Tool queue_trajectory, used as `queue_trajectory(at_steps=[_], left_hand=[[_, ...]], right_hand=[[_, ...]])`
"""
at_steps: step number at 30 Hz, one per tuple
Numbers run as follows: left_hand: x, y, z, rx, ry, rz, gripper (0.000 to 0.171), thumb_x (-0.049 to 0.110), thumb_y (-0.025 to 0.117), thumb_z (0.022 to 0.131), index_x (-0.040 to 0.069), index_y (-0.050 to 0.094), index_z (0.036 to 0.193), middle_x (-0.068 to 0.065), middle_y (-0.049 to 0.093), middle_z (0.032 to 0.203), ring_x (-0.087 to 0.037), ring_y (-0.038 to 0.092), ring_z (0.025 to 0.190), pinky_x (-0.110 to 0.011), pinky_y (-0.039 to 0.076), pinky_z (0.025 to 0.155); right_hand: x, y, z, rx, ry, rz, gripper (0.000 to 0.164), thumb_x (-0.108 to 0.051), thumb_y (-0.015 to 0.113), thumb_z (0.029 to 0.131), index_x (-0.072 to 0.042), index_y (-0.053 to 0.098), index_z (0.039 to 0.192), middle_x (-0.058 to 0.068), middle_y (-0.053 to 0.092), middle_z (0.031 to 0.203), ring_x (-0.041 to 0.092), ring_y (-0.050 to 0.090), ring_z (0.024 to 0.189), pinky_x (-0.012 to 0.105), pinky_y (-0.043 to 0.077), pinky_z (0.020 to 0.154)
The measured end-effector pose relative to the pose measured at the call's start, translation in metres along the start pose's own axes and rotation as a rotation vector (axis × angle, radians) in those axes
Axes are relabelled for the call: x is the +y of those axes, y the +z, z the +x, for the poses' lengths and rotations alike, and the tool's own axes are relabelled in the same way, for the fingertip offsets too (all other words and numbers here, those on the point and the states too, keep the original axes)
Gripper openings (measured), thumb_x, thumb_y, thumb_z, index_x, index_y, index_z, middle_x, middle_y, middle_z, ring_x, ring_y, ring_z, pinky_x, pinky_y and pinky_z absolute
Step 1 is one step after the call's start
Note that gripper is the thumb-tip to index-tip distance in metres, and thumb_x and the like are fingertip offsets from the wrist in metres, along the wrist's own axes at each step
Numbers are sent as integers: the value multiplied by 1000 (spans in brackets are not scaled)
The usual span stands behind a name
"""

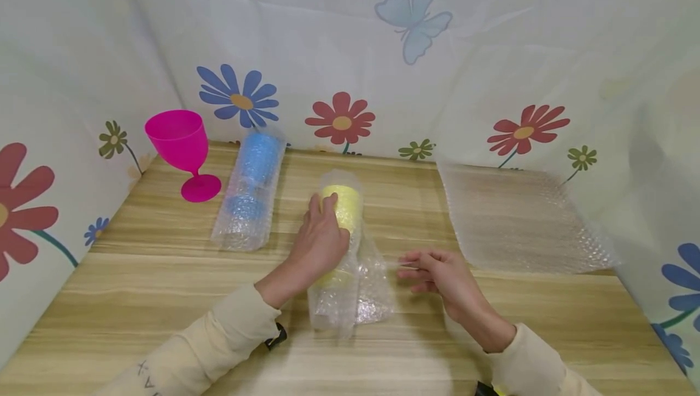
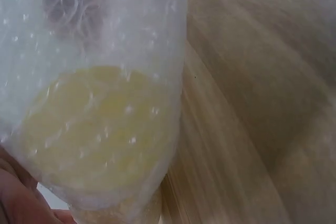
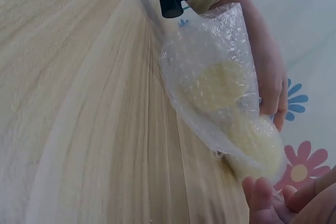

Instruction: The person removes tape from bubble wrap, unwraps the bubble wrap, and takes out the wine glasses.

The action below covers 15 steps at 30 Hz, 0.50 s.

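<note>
A yellow goblet (image 1: 346, 204) lies on the table, rolled in bubble wrap, with a loose flap (image 1: 374, 290) spread toward the right. My left hand (image 1: 319, 235) grips the roll from its left side, around the upper part. Through the wrap, the goblet's round yellow foot (image 2: 100, 124) shows in the left wrist view. To the right of the roll, my right hand (image 1: 443, 277) pinches a thin, clear strip between thumb and fingers. Close to the goblet's bowl (image 3: 257, 148), the right fingertips (image 3: 261, 195) show in the right wrist view.
At the back left stands a magenta goblet (image 1: 177, 141). Beside it lies a blue goblet (image 1: 257, 159) wrapped in bubble wrap. A flat bubble wrap sheet (image 1: 519, 220) covers the table's back right. Flower-printed curtain (image 1: 339, 37) encloses the wooden table (image 1: 164, 286) at back and sides.
</note>
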<state>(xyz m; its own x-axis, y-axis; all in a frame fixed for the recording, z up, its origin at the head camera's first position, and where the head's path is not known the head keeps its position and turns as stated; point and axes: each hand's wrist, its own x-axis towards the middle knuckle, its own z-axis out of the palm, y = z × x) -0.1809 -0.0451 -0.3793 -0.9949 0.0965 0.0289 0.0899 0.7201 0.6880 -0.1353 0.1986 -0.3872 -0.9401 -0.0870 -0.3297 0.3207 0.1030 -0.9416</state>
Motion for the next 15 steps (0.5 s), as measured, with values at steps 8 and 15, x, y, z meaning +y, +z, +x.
queue_trajectory(at_steps=[8, 15], left_hand=[[0, 1, 0, 14, 9, 7, 72, 25, 61, 97, -2, 31, 157, -30, 14, 163, -48, 50, 128, -57, 52, 91], [-2, 2, -1, 39, 50, 41, 84, 30, 79, 93, -4, 33, 154, -32, 23, 158, -49, 50, 126, -58, 55, 88]], right_hand=[[5, -2, -1, 15, 10, 59, 33, -9, 45, 107, 14, 59, 126, 22, 72, 119, 20, 75, 91, 27, 57, 66], [4, -2, -7, 71, -14, 70, 38, -10, 35, 108, 14, 54, 130, 21, 71, 118, 21, 73, 91, 30, 57, 67]])
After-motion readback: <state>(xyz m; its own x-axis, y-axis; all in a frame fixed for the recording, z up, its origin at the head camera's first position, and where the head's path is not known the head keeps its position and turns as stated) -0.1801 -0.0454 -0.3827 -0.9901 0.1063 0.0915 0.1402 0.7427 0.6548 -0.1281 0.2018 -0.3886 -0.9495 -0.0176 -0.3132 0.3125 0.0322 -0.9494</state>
